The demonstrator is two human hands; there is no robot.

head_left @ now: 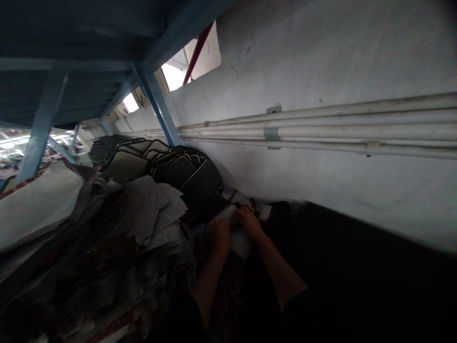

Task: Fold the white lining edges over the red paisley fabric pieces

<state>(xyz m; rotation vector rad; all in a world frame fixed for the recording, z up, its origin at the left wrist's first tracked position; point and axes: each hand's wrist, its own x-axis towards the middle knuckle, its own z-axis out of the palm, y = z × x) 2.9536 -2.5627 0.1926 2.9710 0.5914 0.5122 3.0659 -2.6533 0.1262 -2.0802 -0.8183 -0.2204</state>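
Both my hands are close together in the dim space under the blue frame. My left hand [218, 233] has its fingers curled over the near left edge of a pale, cloth-like piece [228, 213] with dark red patches around it. Just to the right, my right hand [249, 221] bends its fingers down onto the same piece. Shadow hides the fingertips. Below and between the wrists lies another pale patch [240, 243], and dark red patterned material [228, 290] stretches toward me.
Grey, pale-backed sheets [153, 209] are heaped on my left. Behind them lean dark panels with light edging [193, 174]. A blue metal frame [157, 107] hangs overhead. Along the white wall [321, 62] run several pipes [321, 131]. Deep shadow covers the lower right.
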